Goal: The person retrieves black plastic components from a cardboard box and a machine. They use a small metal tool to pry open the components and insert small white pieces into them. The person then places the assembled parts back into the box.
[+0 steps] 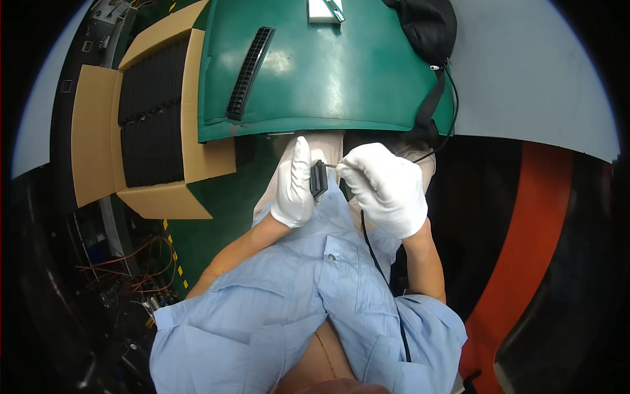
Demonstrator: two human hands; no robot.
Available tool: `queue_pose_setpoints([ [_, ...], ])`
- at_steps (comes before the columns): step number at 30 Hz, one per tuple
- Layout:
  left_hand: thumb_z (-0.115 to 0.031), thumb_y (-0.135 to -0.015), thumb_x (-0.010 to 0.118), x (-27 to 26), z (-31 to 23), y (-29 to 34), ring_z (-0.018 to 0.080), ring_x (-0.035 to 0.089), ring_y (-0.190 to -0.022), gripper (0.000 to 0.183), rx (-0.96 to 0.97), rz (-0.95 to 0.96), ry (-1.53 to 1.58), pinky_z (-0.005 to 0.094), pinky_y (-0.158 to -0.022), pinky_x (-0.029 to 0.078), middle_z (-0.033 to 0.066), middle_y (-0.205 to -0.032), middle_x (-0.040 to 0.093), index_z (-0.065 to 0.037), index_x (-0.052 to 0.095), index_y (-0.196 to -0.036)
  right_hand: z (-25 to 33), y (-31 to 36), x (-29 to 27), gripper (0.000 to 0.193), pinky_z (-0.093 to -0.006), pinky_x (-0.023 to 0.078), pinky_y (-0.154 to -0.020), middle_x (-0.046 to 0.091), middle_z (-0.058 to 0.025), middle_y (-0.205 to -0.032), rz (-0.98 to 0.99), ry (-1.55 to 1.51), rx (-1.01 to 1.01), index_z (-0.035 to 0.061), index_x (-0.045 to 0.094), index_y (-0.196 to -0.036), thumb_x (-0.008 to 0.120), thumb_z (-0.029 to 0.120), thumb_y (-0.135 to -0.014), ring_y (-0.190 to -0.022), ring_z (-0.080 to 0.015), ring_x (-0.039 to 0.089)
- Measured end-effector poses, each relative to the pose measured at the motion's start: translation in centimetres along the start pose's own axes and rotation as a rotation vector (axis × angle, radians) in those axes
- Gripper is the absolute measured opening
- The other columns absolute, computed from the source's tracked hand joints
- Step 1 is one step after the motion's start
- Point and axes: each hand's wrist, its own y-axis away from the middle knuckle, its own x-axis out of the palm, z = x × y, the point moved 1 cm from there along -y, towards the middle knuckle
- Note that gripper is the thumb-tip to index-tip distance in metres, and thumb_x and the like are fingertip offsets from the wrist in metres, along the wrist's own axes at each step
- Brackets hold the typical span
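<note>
My left hand (295, 187), in a white glove, is closed on a black plastic part (319, 180) held over my lap, its thumb pointing up. Most of the part's length is hidden or seen end-on. From the right, my gloved right hand (387, 190) pinches a thin metal rod-like tool (331, 165). The tool's tip meets the upper end of the black part; whether it goes inside cannot be made out. On the green-topped table (315, 79) ahead lies a long black slotted plastic strip (249, 73).
An open cardboard box (98, 138) packed with black strips (152, 111) stands to the left. A black bag (430, 29) with a strap and thin cable lies at the table's far right. A small white block (323, 13) sits at the far edge. An orange-red band (531, 223) runs along the right.
</note>
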Motion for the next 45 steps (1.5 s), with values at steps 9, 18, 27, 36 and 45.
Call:
queue_pose_setpoints([
  [9, -0.041, -0.114, 0.02, 0.3, 0.5, 0.2, 0.0106, 0.037, -0.051, 0.069, 0.001, 0.064, -0.022, 0.0287, -0.052, 0.032, 0.0019, -0.055, 0.042, -0.004, 0.052, -0.065, 0.8, 2.0, -0.8, 0.028, -0.032, 0.049, -0.057, 0.068, 0.0011, -0.086, 0.162, 0.308, -0.216, 0.014, 0.069, -0.095, 0.074, 0.011, -0.068, -0.066, -0.0182, 0.065],
  [18, -0.042, -0.113, 0.018, 0.2, 0.6, 0.8, 0.0112, 0.042, -0.05, 0.071, -0.05, 0.109, -0.07, 0.0293, -0.051, 0.035, 0.0033, -0.054, 0.047, -0.003, 0.058, -0.071, 0.6, 2.3, -1.1, 0.028, -0.0328, 0.049, -0.058, 0.069, 0.0021, -0.085, 0.115, 0.23, -0.19, 0.0156, 0.07, -0.097, 0.074, 0.013, -0.07, -0.066, -0.0188, 0.065],
  [27, -0.065, -0.105, 0.007, 0.9, 0.5, 1.0, 0.0063, 0.035, -0.047, 0.081, -0.009, -0.016, -0.163, 0.0236, -0.049, 0.028, -0.0035, -0.053, 0.043, -0.01, 0.052, -0.067, -1.9, 0.4, 0.9, 0.023, -0.0331, 0.05, -0.058, 0.066, 0.0006, -0.081, 0.051, 0.265, -0.235, 0.0147, 0.069, -0.094, 0.076, 0.013, -0.072, -0.066, -0.0205, 0.065],
  [36, -0.067, -0.105, 0.015, -3.6, -0.1, -2.0, 0.0144, 0.035, -0.035, 0.076, -0.045, -0.047, 0.536, 0.0255, -0.037, 0.031, 0.0028, -0.045, 0.036, -0.013, 0.038, -0.057, -8.8, -9.2, 5.3, 0.008, -0.042, 0.053, -0.069, 0.066, -0.0081, -0.088, -0.077, 0.193, -0.204, 0.0136, 0.065, -0.092, 0.067, 0.012, -0.084, -0.081, -0.0303, 0.066],
  [45, -0.04, -0.11, 0.031, -9.8, -2.4, -6.5, 0.0174, 0.038, -0.037, 0.056, 0.232, 0.196, 1.26, 0.0332, -0.043, 0.039, 0.0037, -0.048, 0.04, -0.013, 0.041, -0.062, -18.2, -15.9, 11.6, 0.02, -0.044, 0.052, -0.086, 0.07, -0.0109, -0.104, -0.176, 0.237, -0.029, 0.0139, 0.071, -0.101, 0.077, 0.02, -0.083, -0.097, -0.0328, 0.065],
])
